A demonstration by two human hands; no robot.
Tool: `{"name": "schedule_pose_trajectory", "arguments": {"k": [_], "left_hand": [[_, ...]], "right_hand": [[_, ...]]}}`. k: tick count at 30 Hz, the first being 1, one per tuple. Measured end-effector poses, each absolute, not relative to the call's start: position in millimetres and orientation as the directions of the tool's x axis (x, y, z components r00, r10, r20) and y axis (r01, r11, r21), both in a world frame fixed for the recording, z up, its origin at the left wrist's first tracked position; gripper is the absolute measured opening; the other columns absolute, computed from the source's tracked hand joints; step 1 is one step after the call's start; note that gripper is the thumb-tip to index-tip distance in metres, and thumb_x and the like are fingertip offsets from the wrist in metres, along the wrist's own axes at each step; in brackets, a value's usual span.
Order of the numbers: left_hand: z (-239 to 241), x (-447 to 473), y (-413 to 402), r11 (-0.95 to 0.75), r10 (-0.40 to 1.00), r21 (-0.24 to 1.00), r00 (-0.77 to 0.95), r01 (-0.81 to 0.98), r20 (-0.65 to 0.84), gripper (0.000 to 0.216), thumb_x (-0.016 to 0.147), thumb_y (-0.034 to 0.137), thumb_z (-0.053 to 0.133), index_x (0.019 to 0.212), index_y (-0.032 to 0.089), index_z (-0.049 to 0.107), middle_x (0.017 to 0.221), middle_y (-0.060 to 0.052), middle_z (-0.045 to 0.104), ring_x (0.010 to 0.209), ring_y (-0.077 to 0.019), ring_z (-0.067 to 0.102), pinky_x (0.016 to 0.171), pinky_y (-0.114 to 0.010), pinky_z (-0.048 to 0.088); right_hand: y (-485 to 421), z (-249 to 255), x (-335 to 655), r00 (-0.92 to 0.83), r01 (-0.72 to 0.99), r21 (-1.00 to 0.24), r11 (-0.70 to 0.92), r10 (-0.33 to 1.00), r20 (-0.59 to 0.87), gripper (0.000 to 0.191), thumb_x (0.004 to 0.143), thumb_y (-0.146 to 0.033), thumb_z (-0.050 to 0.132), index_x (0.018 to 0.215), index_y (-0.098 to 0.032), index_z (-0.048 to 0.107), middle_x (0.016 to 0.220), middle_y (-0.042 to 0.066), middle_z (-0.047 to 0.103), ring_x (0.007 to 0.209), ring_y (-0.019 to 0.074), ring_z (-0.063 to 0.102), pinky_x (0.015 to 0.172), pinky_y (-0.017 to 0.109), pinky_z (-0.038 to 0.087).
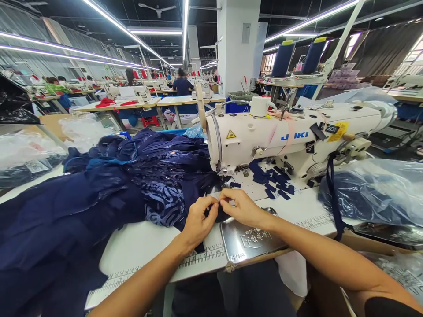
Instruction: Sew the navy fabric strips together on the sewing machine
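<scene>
My left hand (200, 221) and my right hand (243, 208) meet in front of the sewing machine (251, 136), thumbs and forefingers pinched together. Between and below them shows dark navy cloth, apparently an edge of the navy garment (115, 198); the fingers hide exactly what part they grip. The garment lies heaped over the left of the table, with a swirl-patterned panel (165, 202) beside my left hand. Several small navy fabric pieces (271, 178) lie on the machine bed, to the far right of the needle area. Under my right forearm is a shiny metal plate (251, 240).
A printed ruler scale (201, 255) runs along the table's front edge. Clear plastic bags with dark cloth (376, 189) lie at the right. Two navy thread cones (283, 58) stand behind the machine. Further back, people sit at other sewing tables (119, 105).
</scene>
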State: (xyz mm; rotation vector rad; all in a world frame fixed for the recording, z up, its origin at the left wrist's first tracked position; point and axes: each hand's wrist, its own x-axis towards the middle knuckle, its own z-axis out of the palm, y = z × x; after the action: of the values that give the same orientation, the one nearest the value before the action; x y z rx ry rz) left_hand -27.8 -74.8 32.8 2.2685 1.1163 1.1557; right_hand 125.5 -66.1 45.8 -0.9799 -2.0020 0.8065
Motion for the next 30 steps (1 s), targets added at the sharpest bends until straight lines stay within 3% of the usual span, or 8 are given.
{"name": "schedule_pose_trajectory", "arguments": {"k": [5,11,14,16,21,23,25,30], "left_hand": [[32.8,-27.2,-69.8,-0.455,0.872,0.840,0.339,0.296,0.353,0.024,0.083,0.031,0.040,0.068,0.016,0.049,0.065,0.001,0.047,0.063,-0.0114,0.042,0.060,-0.022,0.036],[38.7,-28.3,-65.8,-0.396,0.884,0.892,0.354,0.218,0.305,0.020,0.076,0.032,0.048,0.064,0.016,0.050,0.075,-0.003,0.054,0.072,-0.0139,0.048,0.070,-0.024,0.039],[41.9,-28.4,-65.2,-0.353,0.894,0.908,0.369,0.228,0.255,0.021,0.074,0.034,0.050,0.062,0.016,0.051,0.068,-0.001,0.053,0.065,-0.0127,0.047,0.065,-0.023,0.039],[42.3,-27.4,-64.2,-0.333,0.898,0.909,0.379,0.250,0.225,0.022,0.073,0.035,0.051,0.062,0.017,0.052,0.063,0.000,0.051,0.061,-0.0120,0.045,0.061,-0.022,0.039],[41.0,-25.3,-63.7,-0.383,0.881,0.882,0.395,0.275,0.259,0.021,0.075,0.035,0.050,0.064,0.017,0.053,0.071,-0.002,0.056,0.067,-0.0142,0.050,0.062,-0.023,0.041],[40.7,-26.2,-64.2,-0.408,0.892,0.858,0.339,0.313,0.300,0.019,0.075,0.035,0.050,0.065,0.018,0.053,0.075,-0.002,0.057,0.070,-0.0149,0.051,0.063,-0.023,0.042],[40.6,-27.6,-64.3,-0.405,0.906,0.845,0.276,0.350,0.320,0.018,0.075,0.035,0.051,0.068,0.019,0.054,0.078,-0.002,0.057,0.072,-0.0154,0.052,0.063,-0.023,0.042],[39.2,-29.7,-62.0,-0.364,0.931,0.850,0.172,0.381,0.321,0.022,0.073,0.040,0.052,0.067,0.019,0.056,0.078,-0.002,0.058,0.068,-0.0155,0.053,0.057,-0.023,0.043]], "right_hand": [[-64.8,40.8,125.1,-0.382,0.308,-0.769,0.560,0.813,0.440,0.012,0.076,-0.016,0.039,0.064,-0.018,0.041,0.060,-0.003,0.042,0.057,0.0093,0.039,0.049,0.019,0.028],[-55.9,36.2,126.8,-0.485,0.390,-0.385,0.836,0.542,0.686,0.017,0.078,-0.010,0.035,0.064,-0.019,0.037,0.062,-0.001,0.043,0.061,0.0121,0.040,0.066,0.026,0.035],[-52.7,37.6,129.8,-0.589,0.458,-0.233,0.858,0.489,0.643,0.018,0.081,-0.011,0.034,0.066,-0.018,0.042,0.064,0.000,0.045,0.062,0.0127,0.040,0.070,0.027,0.036],[-51.8,41.2,134.9,-0.636,0.497,-0.219,0.840,0.524,0.566,0.017,0.082,-0.013,0.036,0.068,-0.018,0.046,0.066,0.000,0.047,0.061,0.0119,0.041,0.071,0.027,0.035],[-53.8,59.7,170.0,-0.574,0.535,-0.514,0.671,0.735,0.362,0.010,0.086,-0.020,0.045,0.078,-0.018,0.050,0.068,-0.003,0.052,0.060,0.0090,0.044,0.061,0.021,0.032],[-55.8,65.2,193.2,-0.453,0.630,-0.542,0.555,0.831,0.324,0.009,0.085,-0.018,0.045,0.078,-0.016,0.051,0.070,-0.002,0.053,0.062,0.0094,0.045,0.060,0.020,0.032],[-58.2,66.5,218.2,-0.348,0.761,-0.479,0.437,0.899,0.266,0.008,0.081,-0.013,0.046,0.076,-0.016,0.052,0.071,-0.001,0.055,0.063,0.0101,0.046,0.059,0.021,0.030],[-68.3,56.9,266.7,-0.119,0.979,-0.150,0.137,0.986,0.119,0.016,0.079,-0.010,0.045,0.075,-0.016,0.059,0.075,0.002,0.060,0.066,0.0138,0.050,0.055,0.023,0.026]]}}
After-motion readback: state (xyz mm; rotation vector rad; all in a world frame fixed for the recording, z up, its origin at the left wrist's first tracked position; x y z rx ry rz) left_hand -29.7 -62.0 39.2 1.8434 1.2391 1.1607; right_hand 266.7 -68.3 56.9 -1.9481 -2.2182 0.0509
